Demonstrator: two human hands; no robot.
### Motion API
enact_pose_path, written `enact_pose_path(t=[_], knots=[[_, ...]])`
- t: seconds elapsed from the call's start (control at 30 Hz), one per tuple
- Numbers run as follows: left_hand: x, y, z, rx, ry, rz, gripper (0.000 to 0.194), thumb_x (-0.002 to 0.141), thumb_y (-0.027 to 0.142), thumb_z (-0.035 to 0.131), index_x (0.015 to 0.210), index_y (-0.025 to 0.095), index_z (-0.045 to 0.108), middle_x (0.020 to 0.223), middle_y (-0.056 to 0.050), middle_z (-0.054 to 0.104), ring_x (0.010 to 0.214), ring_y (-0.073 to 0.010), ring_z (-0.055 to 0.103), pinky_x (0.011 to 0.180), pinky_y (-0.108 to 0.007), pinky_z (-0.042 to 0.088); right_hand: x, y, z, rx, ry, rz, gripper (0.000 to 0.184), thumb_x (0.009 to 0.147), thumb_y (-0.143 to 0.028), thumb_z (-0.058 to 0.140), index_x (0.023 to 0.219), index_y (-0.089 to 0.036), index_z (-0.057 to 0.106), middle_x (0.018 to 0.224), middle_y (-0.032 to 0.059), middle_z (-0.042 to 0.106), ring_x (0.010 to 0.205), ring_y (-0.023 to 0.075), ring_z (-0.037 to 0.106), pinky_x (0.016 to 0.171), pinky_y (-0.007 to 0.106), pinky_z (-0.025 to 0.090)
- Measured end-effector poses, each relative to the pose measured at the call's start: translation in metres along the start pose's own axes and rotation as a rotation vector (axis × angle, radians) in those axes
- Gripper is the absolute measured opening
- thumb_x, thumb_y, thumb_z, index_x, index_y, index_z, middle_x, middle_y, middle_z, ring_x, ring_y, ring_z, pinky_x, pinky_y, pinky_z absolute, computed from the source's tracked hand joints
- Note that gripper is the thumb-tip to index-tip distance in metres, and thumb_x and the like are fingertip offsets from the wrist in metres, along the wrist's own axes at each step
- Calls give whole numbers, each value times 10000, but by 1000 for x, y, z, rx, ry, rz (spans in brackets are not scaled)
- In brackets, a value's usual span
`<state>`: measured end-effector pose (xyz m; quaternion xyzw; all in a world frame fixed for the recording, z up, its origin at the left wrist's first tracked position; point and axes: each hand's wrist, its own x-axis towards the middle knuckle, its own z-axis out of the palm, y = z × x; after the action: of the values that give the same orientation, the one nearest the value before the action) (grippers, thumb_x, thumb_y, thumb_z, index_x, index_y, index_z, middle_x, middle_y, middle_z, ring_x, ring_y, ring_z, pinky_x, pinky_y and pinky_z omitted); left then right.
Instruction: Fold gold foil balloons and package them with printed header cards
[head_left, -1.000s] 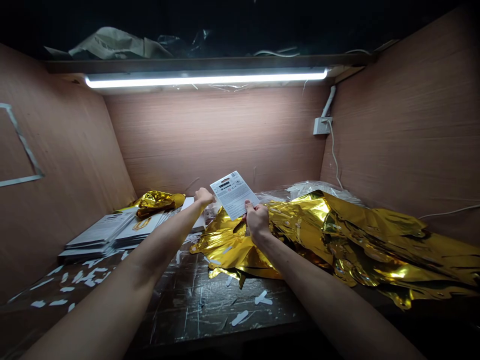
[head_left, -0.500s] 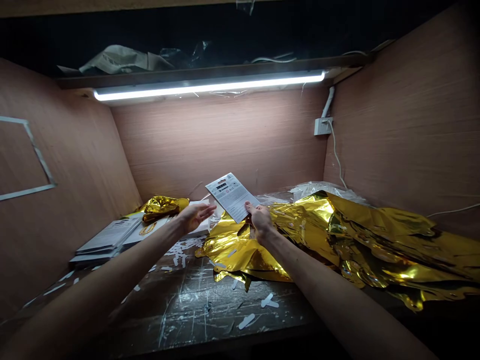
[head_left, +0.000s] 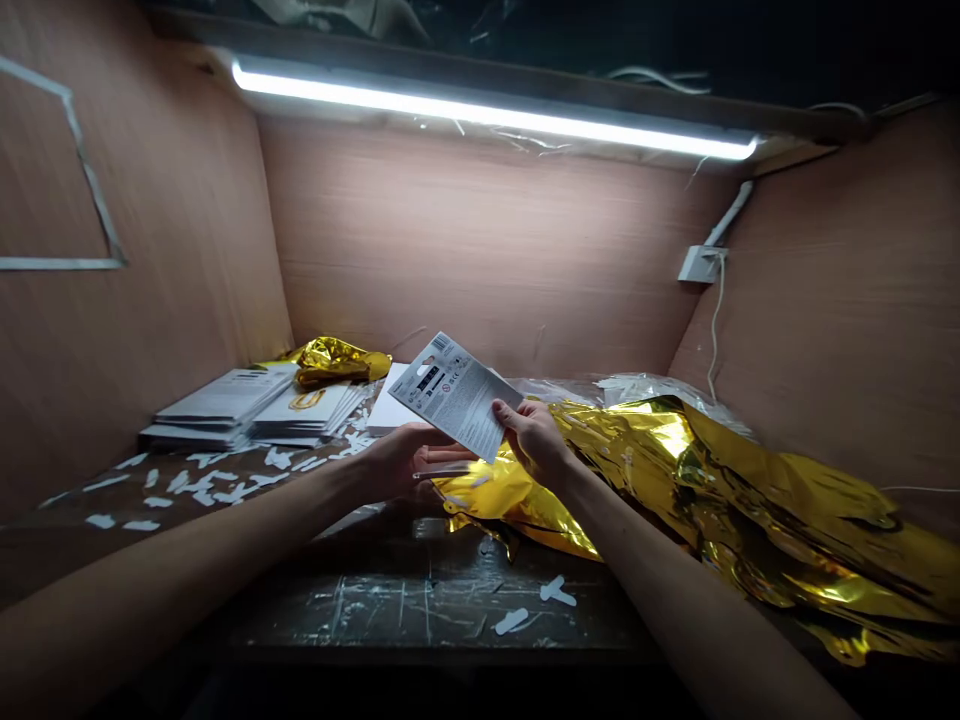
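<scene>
A printed cardboard packaging card (head_left: 457, 400) with a hang hole and a barcode is held up, tilted, over the bench. My right hand (head_left: 536, 435) grips its lower right edge, thumb on the printed face. My left hand (head_left: 409, 460) is at the card's lower left, fingers stretched out and partly behind it; whether they touch the card is unclear. A thin pale strip shows by those fingers, too small to name. Crumpled gold foil balloons (head_left: 660, 450) lie beneath the card and to the right of my right hand.
Stacks of printed cards (head_left: 217, 405) stand at the left, with a folded gold foil piece (head_left: 337, 360) behind. White paper scraps (head_left: 217, 485) litter the dark bench (head_left: 405, 615). Clear plastic bags (head_left: 667, 388) lie at the back right. Wooden walls and a tube light (head_left: 495, 110) enclose the space.
My left hand has moved right, up to the card's lower edge. The card remains in my right hand and is turned slightly. The view has tilted and shifted.
</scene>
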<state>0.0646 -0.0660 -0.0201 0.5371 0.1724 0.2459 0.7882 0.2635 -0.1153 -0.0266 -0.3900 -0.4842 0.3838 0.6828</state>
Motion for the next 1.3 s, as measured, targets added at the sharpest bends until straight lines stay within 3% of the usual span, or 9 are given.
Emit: enact_pose_path(t=[0.2,0.4,0.5,0.6,0.7,0.87,1.03,1.17,1.3], knots=[[4,-9,-13,4,138,59,194,714,84,830,901,112,783,933,-159,796,816,-270,774,827,-382,636,-3,1,2,-10,-73,2,390,671,-498,860,674,-170,648,713,52,661,707,178,632,726,330,552],[10,5,-30,-9,292,152,144,740,42,842,873,65,792,855,-164,788,737,-201,757,808,-316,629,4,3,-16,-30,137,-34,459,637,-519,888,624,-191,569,648,20,608,639,159,589,663,322,540],[14,20,-42,-99,457,281,92,797,-11,775,842,70,769,807,-141,784,706,-197,758,800,-345,638,4,-4,-29,-141,59,-2,451,658,-544,864,653,-159,628,636,20,605,584,140,547,582,290,486],[15,34,-53,-190,544,404,90,851,-20,722,858,66,744,803,-124,780,710,-188,761,807,-359,643,3,-10,-35,-333,-67,33,466,682,-558,834,614,-146,626,571,3,563,507,109,465,488,253,372],[14,42,-58,-209,543,440,71,876,-8,703,871,57,732,801,-121,777,721,-187,762,832,-380,645,3,-12,-33,-416,-143,79,448,658,-540,837,597,-142,639,552,6,573,506,116,475,492,253,366],[14,38,-61,-175,486,406,76,868,11,724,895,78,747,834,-112,788,748,-191,769,809,-356,650,3,-8,-28,-413,-154,141,398,626,-487,857,614,-131,679,574,30,631,533,146,539,515,269,416],[13,35,-56,-156,453,376,82,880,18,715,916,82,751,875,-115,794,758,-186,768,758,-320,644,4,-5,-29,-350,-116,92,427,619,-520,852,641,-124,694,591,43,648,534,146,549,523,271,425],[10,32,-45,-113,335,308,85,930,65,675,965,73,752,943,-149,792,764,-185,765,699,-281,626,4,-1,-27,-348,-74,43,442,637,-557,826,662,-137,691,606,37,644,552,149,543,545,275,423],[9,27,-38,-94,311,268,219,1004,95,557,892,76,744,895,-145,792,669,-147,737,629,-236,593,4,4,-26,-374,-50,-6,422,683,-567,793,674,-165,666,627,21,625,564,148,522,553,275,410]])
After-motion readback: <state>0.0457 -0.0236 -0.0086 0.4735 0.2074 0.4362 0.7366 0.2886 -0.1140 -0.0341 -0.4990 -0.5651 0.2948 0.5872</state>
